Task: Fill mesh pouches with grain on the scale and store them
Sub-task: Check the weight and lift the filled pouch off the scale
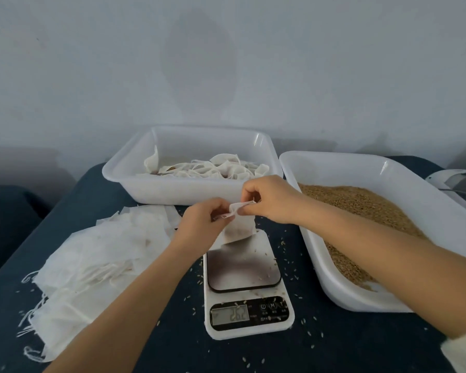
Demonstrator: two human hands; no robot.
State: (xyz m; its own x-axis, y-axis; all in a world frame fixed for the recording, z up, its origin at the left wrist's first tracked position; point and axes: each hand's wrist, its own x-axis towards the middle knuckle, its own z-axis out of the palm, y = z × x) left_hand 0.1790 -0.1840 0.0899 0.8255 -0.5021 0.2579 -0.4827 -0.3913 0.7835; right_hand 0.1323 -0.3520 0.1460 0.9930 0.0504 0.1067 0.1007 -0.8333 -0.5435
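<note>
A small white mesh pouch sits just above centre of the frame, its bottom on the far edge of the scale. Both hands pinch its top edge: the left hand grips the left corner, the right hand grips the right corner, fingers curled round the fabric. The scale's display shows digits too blurred to read surely. At right, a white tub holds brown grain. In the upper middle, a second white tub holds filled pouches. At lower left, a heap of empty pouches with drawstrings lies on the dark table, which is sprinkled with loose grains round the scale
</note>
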